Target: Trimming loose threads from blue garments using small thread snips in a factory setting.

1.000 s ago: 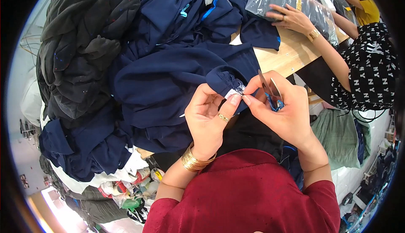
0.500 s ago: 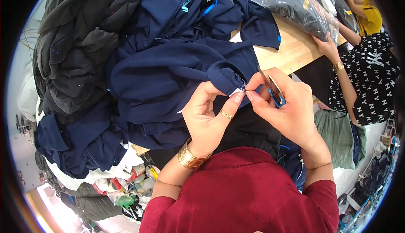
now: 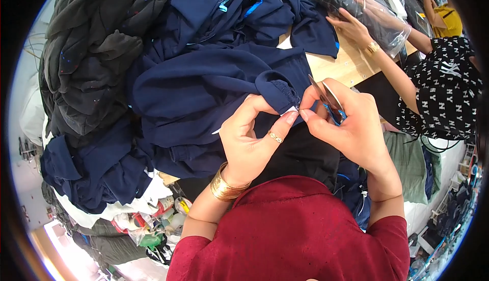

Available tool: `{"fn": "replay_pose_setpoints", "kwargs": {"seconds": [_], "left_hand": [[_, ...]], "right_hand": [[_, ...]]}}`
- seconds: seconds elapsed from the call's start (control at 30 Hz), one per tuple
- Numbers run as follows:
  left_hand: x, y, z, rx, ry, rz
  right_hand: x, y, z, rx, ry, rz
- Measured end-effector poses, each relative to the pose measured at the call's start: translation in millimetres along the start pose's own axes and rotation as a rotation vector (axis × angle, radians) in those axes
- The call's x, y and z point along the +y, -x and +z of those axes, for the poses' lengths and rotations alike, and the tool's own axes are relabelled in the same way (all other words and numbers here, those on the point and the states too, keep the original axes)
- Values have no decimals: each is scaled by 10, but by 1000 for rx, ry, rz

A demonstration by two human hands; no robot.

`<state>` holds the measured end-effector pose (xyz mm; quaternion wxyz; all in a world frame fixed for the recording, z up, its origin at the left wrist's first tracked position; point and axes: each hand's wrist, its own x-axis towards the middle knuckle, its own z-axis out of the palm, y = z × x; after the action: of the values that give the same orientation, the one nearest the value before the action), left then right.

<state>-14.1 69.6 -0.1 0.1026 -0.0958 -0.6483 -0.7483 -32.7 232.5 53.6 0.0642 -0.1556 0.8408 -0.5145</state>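
My left hand [image 3: 253, 136] pinches the turned-up edge of a navy garment [image 3: 204, 97] between thumb and fingers. A dark inner seam [image 3: 285, 89] shows there, with a small white tag [image 3: 290, 111] by my left thumb tip. Small scissors [image 3: 331, 99] with blue handles rest in my right hand [image 3: 349, 125], their blades pointing up and away. My right thumb and forefinger also meet in a pinch at the garment's edge, against the left fingertips. Whatever lies between those right fingertips is too small to make out.
More navy garments [image 3: 204, 11] are heaped behind, and dark grey ones [image 3: 97, 52] at the left. On the right, a co-worker in a black patterned top [image 3: 443, 87] handles a clear plastic bag [image 3: 374, 6] over the wooden table [image 3: 338, 67]. Another person in yellow [image 3: 448, 21] is beyond.
The co-worker's near hand has moved left and away along the plastic bag, and their other hand now shows at the bag. My own hands keep their pinch, barely shifting.
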Motion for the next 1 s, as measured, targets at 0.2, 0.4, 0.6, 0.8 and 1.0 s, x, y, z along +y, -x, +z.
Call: {"fn": "replay_pose_setpoints", "kwargs": {"seconds": [0.2,0.4,0.6,0.8,1.0], "left_hand": [[3,-24,-6,-48,-26,-15],[47,-14,-21,-79,41,-75],[42,-23,-40,-106,62,-75],[52,-28,-24,-103,93,-88],[29,-16,-45,-101,108,-102]], "right_hand": [[43,-11,-31,-39,0,-6],[17,-9,-36,-46,-51,36],[6,-5,-40,-43,-59,57],[34,-8,-26,-22,-70,59],[15,-16,-20,-37,-79,101]]}}
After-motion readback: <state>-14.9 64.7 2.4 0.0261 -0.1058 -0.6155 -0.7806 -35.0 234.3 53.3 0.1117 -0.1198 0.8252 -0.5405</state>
